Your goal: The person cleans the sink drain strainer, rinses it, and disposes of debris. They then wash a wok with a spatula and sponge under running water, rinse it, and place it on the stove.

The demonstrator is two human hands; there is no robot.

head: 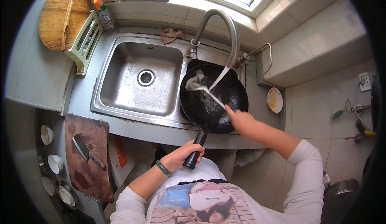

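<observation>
A black wok [232, 109] rests over the right basin of a stainless steel double sink. My left hand [188, 154] grips its black handle [199, 139] near the end. In my right hand [241, 120] is a light-coloured stick-handled brush [215, 98], its pale, blurred head [195, 82] against the wok's inner wall. Water [219, 78] runs from the curved metal faucet [234, 33] into the wok, close to the brush. Some water glistens on the wok's bottom.
Left of the wok lies the sink's left basin [120, 85]. A cleaver [81, 148] rests on a wooden cutting board [75, 175]. Beyond the sink are a rag [171, 36] and a spray bottle [105, 17]. A bowl [274, 100] stands on the right.
</observation>
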